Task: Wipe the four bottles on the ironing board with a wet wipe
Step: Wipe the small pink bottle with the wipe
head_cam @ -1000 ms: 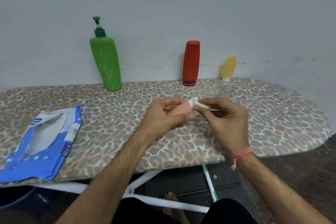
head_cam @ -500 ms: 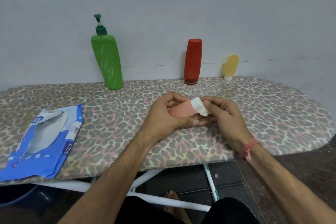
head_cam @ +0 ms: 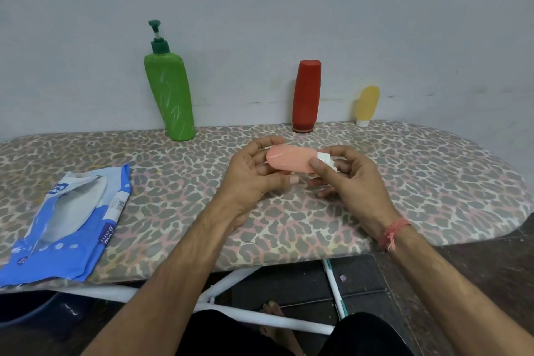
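Against a plain grey wall [head_cam: 289, 9] stands the leopard-print ironing board [head_cam: 433, 182]. Since the earlier frame, the pink bottle [head_cam: 289, 162] shows far more of its body: the left hand [head_cam: 254, 179] has loosened around it, fingers now behind and under its rounded end, thumb below. The right hand [head_cam: 349, 179] grasps the capped end, its thumb on the body and the white wet wipe [head_cam: 326, 159] pinched against the cap. The bottle is held just above the board's middle, long axis roughly level, rounded end pointing left, cap pointing right. At the rear edge stand the green pump bottle [head_cam: 170, 95], the red bottle [head_cam: 306, 95] and the yellow bottle [head_cam: 366, 105], all unmoved. The blue wipe packet [head_cam: 66, 228] lies at the board's left.
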